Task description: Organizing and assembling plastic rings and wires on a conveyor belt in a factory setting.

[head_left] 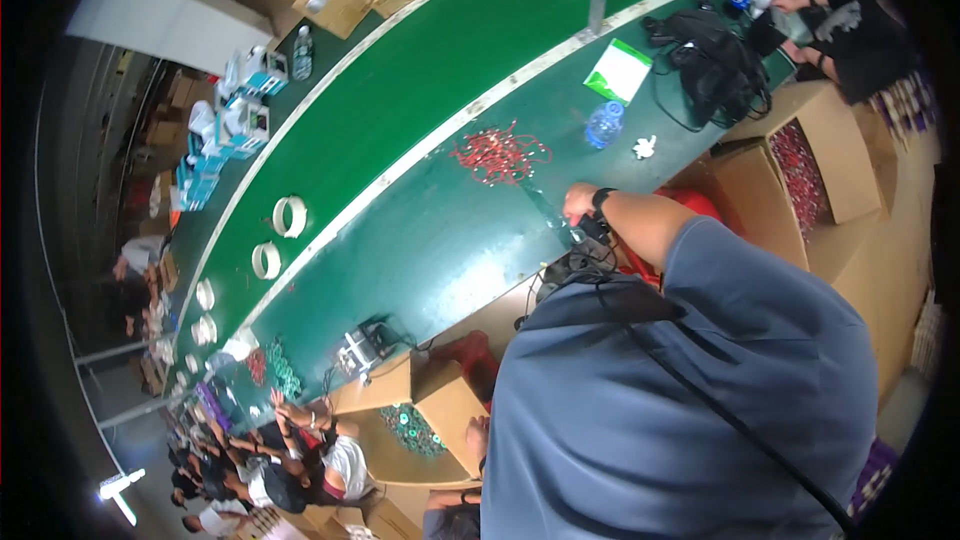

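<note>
My right hand (579,203), with a black band at the wrist, is at the near edge of the green worktable (420,250). Its fingers are curled closed. Something small and shiny shows beneath them, too blurred to name. Dark gear and cables (592,255) hang just below that wrist. Beyond the hand lies a tangled pile of red wires (502,155). To its right stand a blue-tinted plastic bottle (604,126) and a crumpled white tissue (644,147). I cannot make out my left hand; a hand (477,438) beside my shirt has no clear owner.
A green-and-white box (618,71) and a black bag (708,65) lie farther right. White rings (289,217) sit on the green conveyor (400,80). Open cartons hold red parts (797,175) and green parts (412,428). Other people (300,455) work at the lower left, near a metal device (362,345).
</note>
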`<action>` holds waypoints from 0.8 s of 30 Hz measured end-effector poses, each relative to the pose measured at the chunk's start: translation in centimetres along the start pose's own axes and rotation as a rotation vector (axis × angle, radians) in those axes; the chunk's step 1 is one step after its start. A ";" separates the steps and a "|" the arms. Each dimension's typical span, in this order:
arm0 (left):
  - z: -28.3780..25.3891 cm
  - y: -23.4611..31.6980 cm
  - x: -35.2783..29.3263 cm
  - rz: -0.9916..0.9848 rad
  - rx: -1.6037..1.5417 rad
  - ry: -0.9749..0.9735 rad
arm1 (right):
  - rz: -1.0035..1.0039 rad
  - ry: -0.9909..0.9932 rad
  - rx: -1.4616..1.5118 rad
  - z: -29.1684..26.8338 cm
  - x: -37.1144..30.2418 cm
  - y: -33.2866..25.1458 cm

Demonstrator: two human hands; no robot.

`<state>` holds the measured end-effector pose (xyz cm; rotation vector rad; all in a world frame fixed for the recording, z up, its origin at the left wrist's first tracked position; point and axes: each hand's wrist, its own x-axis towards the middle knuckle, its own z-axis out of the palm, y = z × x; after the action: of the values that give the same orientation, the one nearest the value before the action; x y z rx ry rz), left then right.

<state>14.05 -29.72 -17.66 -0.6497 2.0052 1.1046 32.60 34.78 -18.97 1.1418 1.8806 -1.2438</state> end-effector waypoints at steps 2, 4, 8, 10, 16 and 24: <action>2.0 0.8 -1.0 -0.056 -0.135 0.077 | 0.019 0.011 0.006 0.2 0.9 0.6; 5.7 4.5 -4.2 0.005 0.030 0.043 | 0.027 0.014 0.039 -0.2 1.4 2.4; 5.2 5.8 -7.3 -0.027 0.089 0.111 | -0.124 -0.042 0.001 0.6 2.7 1.9; 5.1 4.4 -7.6 0.081 0.029 0.099 | -0.382 -0.068 -0.306 0.5 3.2 2.3; 4.3 2.3 -4.4 -0.089 -0.317 0.139 | -0.054 -0.145 0.196 0.3 4.4 4.7; 4.3 0.4 -4.7 -0.012 -0.482 0.163 | 0.054 -0.189 0.426 0.0 2.8 2.2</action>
<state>18.13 -25.49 -15.19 -1.0221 1.8700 1.5912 33.38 36.14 -22.17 1.2253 1.4756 -1.7099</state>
